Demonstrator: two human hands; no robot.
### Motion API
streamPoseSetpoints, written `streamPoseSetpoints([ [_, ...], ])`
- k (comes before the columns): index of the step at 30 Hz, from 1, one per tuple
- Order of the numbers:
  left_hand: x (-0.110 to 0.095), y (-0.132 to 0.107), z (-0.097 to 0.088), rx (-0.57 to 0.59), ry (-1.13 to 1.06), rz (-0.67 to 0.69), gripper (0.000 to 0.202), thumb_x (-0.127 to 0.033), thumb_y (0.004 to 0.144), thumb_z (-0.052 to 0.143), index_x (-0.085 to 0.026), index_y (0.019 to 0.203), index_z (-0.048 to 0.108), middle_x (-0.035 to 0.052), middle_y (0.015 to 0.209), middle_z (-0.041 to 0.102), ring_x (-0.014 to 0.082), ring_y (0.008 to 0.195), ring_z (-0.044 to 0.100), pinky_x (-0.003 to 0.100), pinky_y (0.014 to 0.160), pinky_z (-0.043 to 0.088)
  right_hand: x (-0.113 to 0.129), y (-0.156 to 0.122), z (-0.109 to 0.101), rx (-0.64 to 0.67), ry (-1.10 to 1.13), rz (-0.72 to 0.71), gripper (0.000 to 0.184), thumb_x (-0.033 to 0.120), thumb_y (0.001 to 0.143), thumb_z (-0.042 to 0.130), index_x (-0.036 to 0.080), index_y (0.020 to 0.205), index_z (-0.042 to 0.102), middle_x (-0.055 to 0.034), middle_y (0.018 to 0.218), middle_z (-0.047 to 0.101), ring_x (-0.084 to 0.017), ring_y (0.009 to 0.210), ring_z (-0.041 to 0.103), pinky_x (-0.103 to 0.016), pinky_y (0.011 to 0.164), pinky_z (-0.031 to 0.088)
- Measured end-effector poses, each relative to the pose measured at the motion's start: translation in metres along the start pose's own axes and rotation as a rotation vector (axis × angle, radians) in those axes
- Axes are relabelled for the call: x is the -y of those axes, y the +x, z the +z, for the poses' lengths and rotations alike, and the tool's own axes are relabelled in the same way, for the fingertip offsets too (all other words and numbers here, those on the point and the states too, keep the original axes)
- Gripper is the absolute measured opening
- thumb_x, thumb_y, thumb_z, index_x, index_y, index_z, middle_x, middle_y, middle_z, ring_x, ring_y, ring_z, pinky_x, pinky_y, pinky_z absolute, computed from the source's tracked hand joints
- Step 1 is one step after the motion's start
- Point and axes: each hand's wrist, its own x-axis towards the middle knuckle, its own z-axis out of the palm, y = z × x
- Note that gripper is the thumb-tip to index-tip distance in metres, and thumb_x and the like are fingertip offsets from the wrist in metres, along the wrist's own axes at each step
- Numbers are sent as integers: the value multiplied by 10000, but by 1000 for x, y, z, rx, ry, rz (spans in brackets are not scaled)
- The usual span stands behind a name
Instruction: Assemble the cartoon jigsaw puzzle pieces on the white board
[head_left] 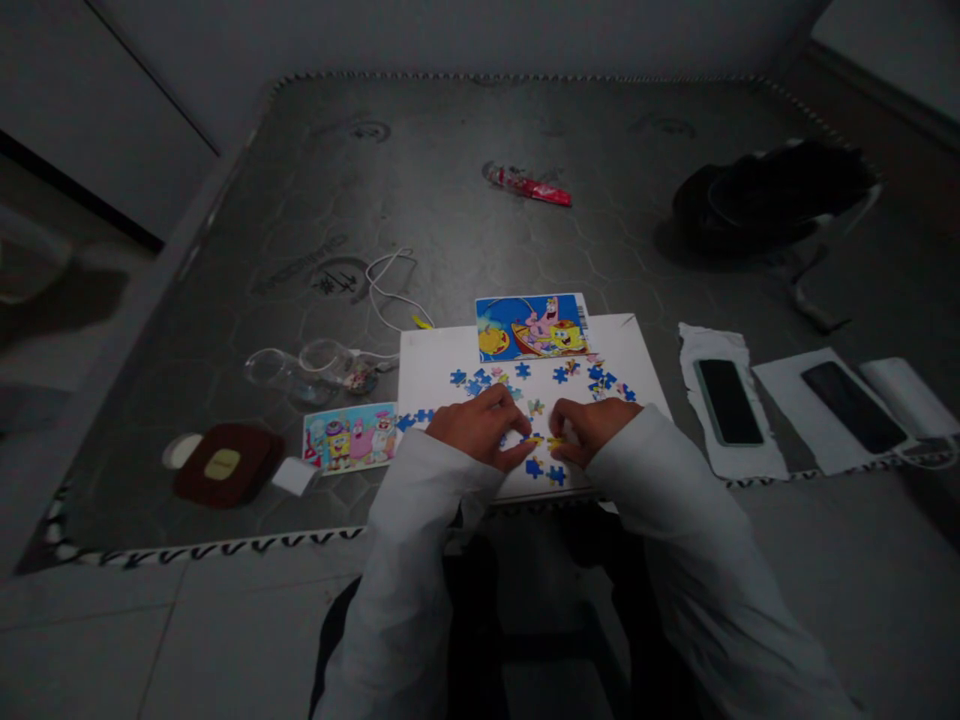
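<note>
Pinch grip, left hand [484,425] and right hand [594,426], on small yellow jigsaw pieces [534,439] (white rectangular board [427,365] beneath).

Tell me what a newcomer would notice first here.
The left hand and right hand meet over small yellow pieces at the near edge of the white board. Beyond them blue puzzle pieces lie scattered, below a bright cartoon picture at the far edge. A dark phone and a second phone lie on white paper right of the board.
</note>
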Motion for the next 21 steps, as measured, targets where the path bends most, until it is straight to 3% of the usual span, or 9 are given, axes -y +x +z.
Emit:
streamPoseSetpoints([
  [11, 3, 0, 2, 15, 3, -12, 272, -472, 796, 650, -292, 991, 709, 2, 1070, 607, 162, 810, 619, 269, 640, 467, -5, 12, 22, -194, -19, -101, 283, 437, 800, 615, 301, 1047, 643, -40, 941, 725, -242, 890, 660, -289, 651, 417],
  [21, 3, 0, 2, -6, 4, -8, 274, -477, 795, 651, -295, 989, 717, 6, 1055, 611, 162, 796, 619, 271, 629, 464, 1, 9, 10, -187, -33, -146, 222, 382, 813, 623, 323, 1019, 681, 3, 845, 727, -173, 806, 650, -244, 659, 411],
])
